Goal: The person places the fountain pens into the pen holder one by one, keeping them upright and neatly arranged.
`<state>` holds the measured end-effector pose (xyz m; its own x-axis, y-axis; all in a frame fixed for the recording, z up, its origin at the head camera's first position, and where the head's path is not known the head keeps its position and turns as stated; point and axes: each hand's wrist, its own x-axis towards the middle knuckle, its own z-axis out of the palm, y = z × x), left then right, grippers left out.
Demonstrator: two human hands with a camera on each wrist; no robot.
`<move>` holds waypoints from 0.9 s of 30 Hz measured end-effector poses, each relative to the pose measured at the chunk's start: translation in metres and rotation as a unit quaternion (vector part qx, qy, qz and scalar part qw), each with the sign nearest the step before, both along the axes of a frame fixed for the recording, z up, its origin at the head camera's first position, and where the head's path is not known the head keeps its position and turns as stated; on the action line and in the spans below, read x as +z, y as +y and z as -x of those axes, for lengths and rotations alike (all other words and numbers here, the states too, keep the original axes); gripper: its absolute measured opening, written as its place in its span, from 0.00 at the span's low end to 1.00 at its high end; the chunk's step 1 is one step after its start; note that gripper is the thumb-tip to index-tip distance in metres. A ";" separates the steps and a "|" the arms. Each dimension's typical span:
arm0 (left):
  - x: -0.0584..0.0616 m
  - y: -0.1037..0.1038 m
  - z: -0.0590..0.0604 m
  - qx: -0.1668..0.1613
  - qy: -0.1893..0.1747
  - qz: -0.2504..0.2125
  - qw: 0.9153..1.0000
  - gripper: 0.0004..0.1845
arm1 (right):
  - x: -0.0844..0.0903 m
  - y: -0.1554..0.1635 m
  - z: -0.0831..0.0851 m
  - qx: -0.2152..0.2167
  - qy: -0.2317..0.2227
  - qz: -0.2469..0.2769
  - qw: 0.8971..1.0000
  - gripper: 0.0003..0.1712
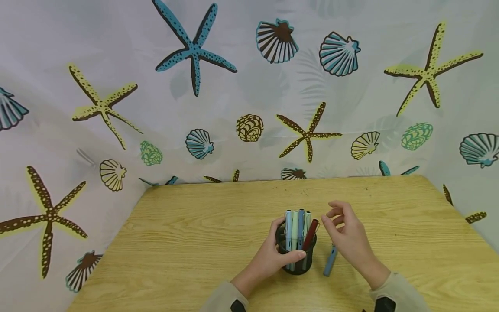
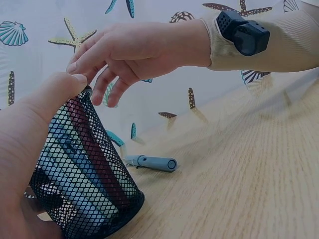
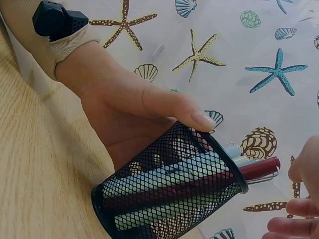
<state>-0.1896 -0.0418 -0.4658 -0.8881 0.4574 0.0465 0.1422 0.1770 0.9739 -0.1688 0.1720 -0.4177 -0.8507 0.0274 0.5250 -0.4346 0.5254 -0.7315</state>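
My left hand point(image 1: 269, 256) grips a black mesh pen cup point(image 1: 309, 259), its thumb over the near rim and the fingers round the far side. Several pens stand in it: a light blue pen point(image 1: 288, 229), pale green ones, a darker blue pen point(image 1: 300, 229) and a dark red pen point(image 1: 310, 234) leaning right. In the right wrist view the dark red pen point(image 3: 261, 170) pokes past the rim with its clip showing. Just right of the cup, my right hand point(image 1: 349, 236) hovers with loosely bent fingers, holding nothing. Below it a blue pen point(image 1: 330, 261) lies on the table.
The wooden table point(image 1: 202, 225) runs back to a white cloth point(image 1: 226, 95) printed with starfish and shells, which also hangs at both sides. Each wrist carries a small black device, and both sleeves are beige.
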 end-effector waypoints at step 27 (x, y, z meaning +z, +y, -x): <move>0.005 -0.001 -0.004 0.013 -0.005 0.018 1.000 0.43 | -0.013 0.029 0.010 -0.043 -0.076 -0.038 0.995 0.21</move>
<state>-0.1860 -0.0429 -0.4610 -0.8997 0.4361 0.0211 0.1274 0.2160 0.9681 -0.1792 0.2013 -0.4303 -0.9165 0.0681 0.3942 -0.2734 0.6126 -0.7416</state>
